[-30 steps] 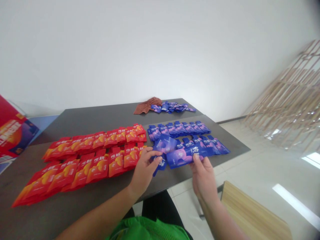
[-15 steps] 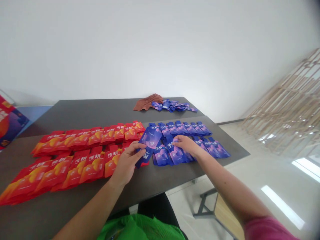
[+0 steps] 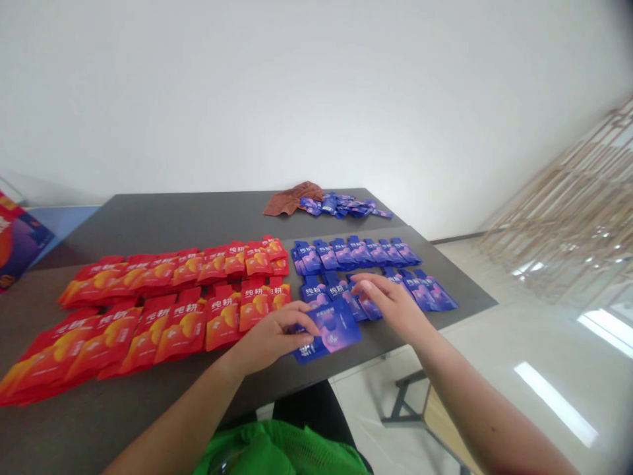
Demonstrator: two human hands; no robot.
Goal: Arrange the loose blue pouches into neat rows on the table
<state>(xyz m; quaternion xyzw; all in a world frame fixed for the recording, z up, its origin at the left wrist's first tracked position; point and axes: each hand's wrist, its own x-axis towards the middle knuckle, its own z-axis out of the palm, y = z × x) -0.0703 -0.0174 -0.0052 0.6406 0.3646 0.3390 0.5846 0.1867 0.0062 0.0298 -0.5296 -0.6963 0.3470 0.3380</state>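
My left hand grips a blue-and-purple pouch by its narrow end, thumb on top and fingers beneath. The pouch is tilted, lying out to the right over the table's front edge; whether a second one is under it I cannot tell. My right hand hovers over the front row of blue pouches, fingers loosely bent and apart, with nothing visible in them. Behind that row lies another row of blue pouches. To the left, red-and-orange pouches lie in two overlapping rows.
Toward the far side of the dark table, a brown cloth lies beside a loose heap of blue pouches. A wooden stool stands below on the right. A lattice of wooden sticks leans farther right.
My left hand has moved right and toward me, turning the pouch so it points rightward. My right hand has come off the pouch in the front row and shifted slightly right.
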